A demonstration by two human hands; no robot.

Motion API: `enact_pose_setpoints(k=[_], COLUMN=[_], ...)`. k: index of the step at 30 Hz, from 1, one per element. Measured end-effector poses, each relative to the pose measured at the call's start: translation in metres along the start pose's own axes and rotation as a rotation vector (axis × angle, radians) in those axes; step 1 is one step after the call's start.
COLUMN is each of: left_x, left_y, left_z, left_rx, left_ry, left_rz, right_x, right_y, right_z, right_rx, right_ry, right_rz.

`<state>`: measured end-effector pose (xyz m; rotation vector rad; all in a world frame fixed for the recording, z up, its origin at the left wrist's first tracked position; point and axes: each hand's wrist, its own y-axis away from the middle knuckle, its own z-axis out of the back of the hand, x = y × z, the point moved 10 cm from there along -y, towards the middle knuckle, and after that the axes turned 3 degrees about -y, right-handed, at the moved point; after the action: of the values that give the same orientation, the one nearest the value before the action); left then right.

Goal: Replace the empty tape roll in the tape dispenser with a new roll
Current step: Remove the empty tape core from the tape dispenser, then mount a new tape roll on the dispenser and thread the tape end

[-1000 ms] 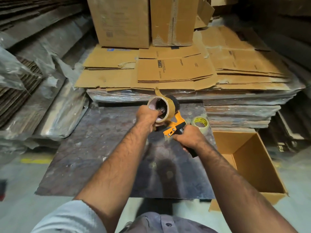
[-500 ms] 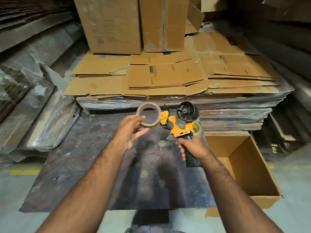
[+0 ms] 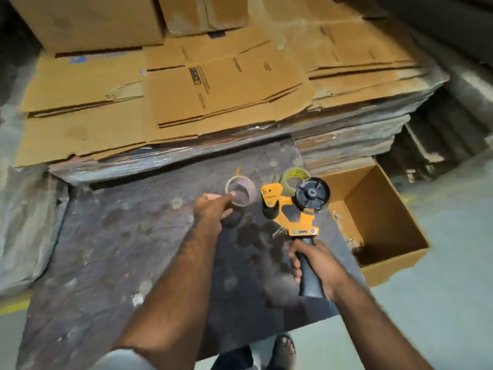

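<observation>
Dispenser (image 3: 289, 206) hub bare, beside table (image 3: 106, 249) edge

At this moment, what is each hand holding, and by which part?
The right hand grips the tape dispenser by its black handle. The left hand pinches the empty tape core at its near rim.

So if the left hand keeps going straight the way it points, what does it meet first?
The left hand already holds the empty tape core in front of it. Beyond that, probably the shrink-wrapped stack of flattened cardboard at the table's far edge; depth is unclear.
</observation>
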<state>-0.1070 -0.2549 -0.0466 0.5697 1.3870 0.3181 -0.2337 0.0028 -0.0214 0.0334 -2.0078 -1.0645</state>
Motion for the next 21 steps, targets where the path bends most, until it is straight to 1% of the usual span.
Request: enact_pose_setpoints(k=[4, 6, 9, 12, 14, 16, 17, 19, 21], left_x=[0.02, 0.023, 0.023, 0.026, 0.025, 0.023, 0.019, 0.005, -0.008], left_y=[-0.049, -0.068, -0.094, -0.108, -0.107, -0.101, -0.098, -0.092, -0.076], left_z=[-0.046, -0.062, -0.072, -0.08, -0.077, -0.073, -0.069, -0.069, -0.088], left_rx=[0.083, 0.092, 0.089, 0.205, 0.187, 0.165, 0.143, 0.132, 0.207], left_ry=[0.017, 0.025, 0.043, -0.062, -0.063, -0.113, -0.19, -0.396, -0.566], left_rz=[0.085, 0.1, 0.11, 0.141, 0.13, 0.078, 0.016, -0.188, -0.416], right_x=[-0.023, -0.03, -0.037, -0.039, -0.038, -0.035, -0.033, -0.026, -0.018], right_y=[-0.01, -0.018, -0.028, -0.032, -0.032, -0.03, -0.028, -0.023, -0.019], right_z=[0.009, 0.009, 0.007, 0.002, -0.001, -0.003, -0.002, 0.001, 0.009], right_rx=[-0.105, -0.141, -0.175, -0.185, -0.188, -0.191, -0.193, -0.203, -0.214], right_ry=[-0.004, -0.002, 0.003, 0.021, 0.016, 0.0, -0.012, -0.043, -0.072], right_rz=[-0.058, -0.058, -0.071, -0.074, -0.066, -0.061, -0.06, -0.048, -0.021])
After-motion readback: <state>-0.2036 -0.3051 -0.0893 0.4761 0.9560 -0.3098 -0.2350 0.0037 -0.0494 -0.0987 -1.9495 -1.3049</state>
